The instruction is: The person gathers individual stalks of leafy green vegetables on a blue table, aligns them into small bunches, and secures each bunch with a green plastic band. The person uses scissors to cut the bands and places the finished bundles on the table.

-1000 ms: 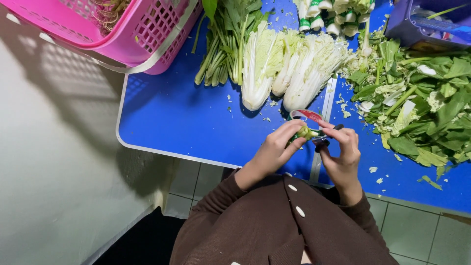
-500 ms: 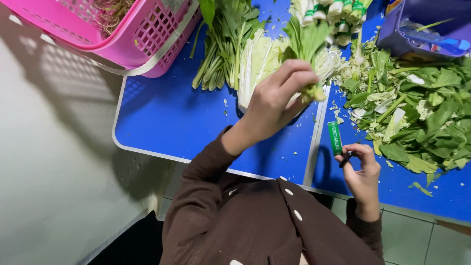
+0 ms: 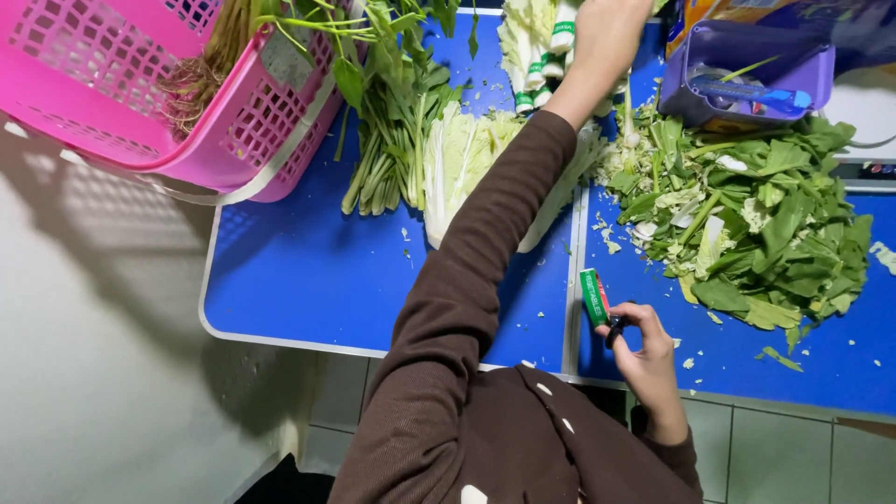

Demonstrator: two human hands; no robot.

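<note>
My left hand (image 3: 607, 37) is stretched far up the blue table (image 3: 308, 280), resting at a heap of white-stemmed vegetable bundles (image 3: 541, 47) tied with green bands. Its fingers are cut off by the top edge of the view, so I cannot see its grip. My right hand (image 3: 644, 350) stays near the table's front edge and holds a small green tape roll (image 3: 594, 297) between thumb and fingers. Under my left sleeve lie pale cabbage-like heads (image 3: 467, 159).
A pink plastic basket (image 3: 112, 103) with rooty stalks overhangs the table's left corner. Long-stemmed greens (image 3: 392, 140) lie beside it. A pile of trimmed leaves (image 3: 756, 224) covers the right side, with a purple box (image 3: 747, 75) behind. Tiled floor (image 3: 775, 457) lies below.
My left hand carried a tied bundle from beside my right hand up to the heap at the far edge. My right hand stayed low with the green tape roll.
</note>
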